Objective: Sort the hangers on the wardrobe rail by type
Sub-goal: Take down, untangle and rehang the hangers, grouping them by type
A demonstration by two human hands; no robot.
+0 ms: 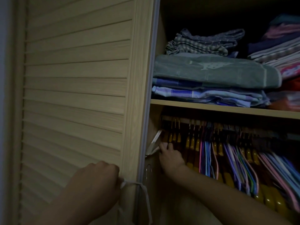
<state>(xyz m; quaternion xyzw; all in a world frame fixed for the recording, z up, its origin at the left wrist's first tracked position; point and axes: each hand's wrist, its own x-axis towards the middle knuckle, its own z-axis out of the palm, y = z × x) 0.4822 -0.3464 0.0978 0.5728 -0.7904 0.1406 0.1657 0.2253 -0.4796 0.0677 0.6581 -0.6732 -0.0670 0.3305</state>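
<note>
A wardrobe rail (183, 120) runs under the shelf, crowded with hangers. Yellow and dark wooden hangers (193, 143) hang at the left, thin pink, blue and purple hangers (207, 158) beside and among them. More yellow hangers (269, 200) show lower right. My right hand (170, 158) reaches into the left end of the rail, its fingers curled round a dark hanger there, next to a white hanger (154, 143) leaning against the wardrobe side. My left hand (97, 181) is in front of the louvred door, gripping a white hanger (142, 190) by one end.
A louvred wooden door (76, 88) fills the left half of the view. A shelf (227, 109) above the rail bears stacks of folded clothes (211, 72). The scene is dim. A small metal hook (148, 169) shows on the wardrobe's side wall.
</note>
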